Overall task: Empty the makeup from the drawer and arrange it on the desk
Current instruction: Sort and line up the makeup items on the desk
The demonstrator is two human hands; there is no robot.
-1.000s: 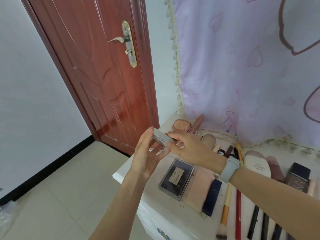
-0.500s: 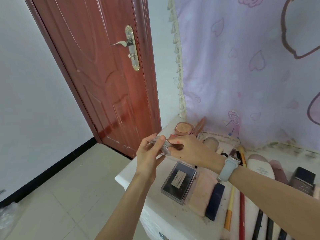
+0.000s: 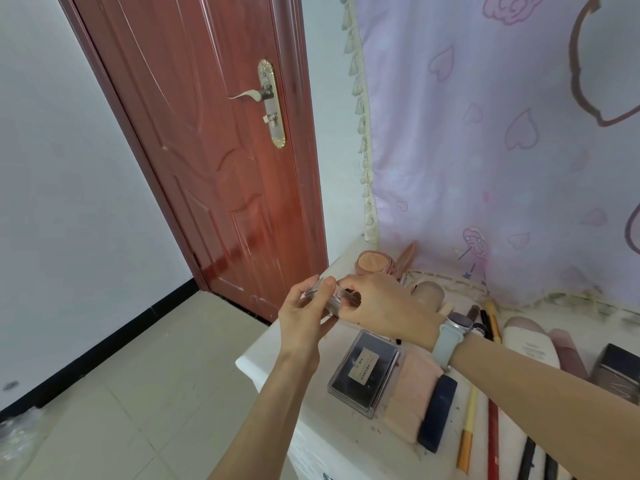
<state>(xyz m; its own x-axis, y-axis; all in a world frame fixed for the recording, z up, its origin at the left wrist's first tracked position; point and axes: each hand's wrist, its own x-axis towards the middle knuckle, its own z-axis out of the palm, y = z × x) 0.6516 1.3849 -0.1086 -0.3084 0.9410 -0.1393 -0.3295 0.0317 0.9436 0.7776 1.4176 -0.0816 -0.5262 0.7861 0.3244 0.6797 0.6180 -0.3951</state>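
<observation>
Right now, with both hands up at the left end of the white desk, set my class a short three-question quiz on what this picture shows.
1. True or false: the left hand and the right hand both grip the small clear flat case above the white desk.
2. Which lies directly beside the clear-lidded black palette? A: the folded pink cloth. B: the round peach powder pot. C: the red pencil.
3. Fill in: the pale grey-green watch sits on the ___ wrist.

Key: 1 true; 2 A; 3 right.
</observation>
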